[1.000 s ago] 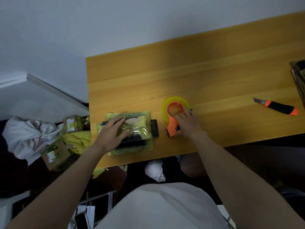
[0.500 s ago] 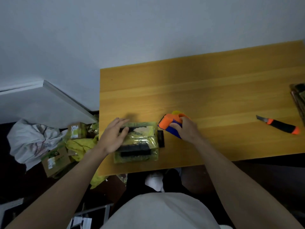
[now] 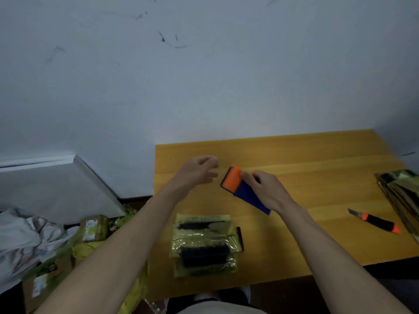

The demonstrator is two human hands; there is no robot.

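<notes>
Orange-headed tape dispenser [image 3: 246, 194]: we are gripping its blue body with our right hand [image 3: 271, 192], fingers curling round it, above the wooden table [image 3: 317, 177]. Our left hand [image 3: 196, 174] is hovering just beside the orange end, fingers apart.

Knife [image 3: 375, 222] lies right of packet [image 3: 204, 244] on table [image 3: 317, 159].

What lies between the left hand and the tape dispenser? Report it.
Nothing. The head view shows only a narrow strip of bare table between the left hand and the tape dispenser gripped by the right hand.
</notes>
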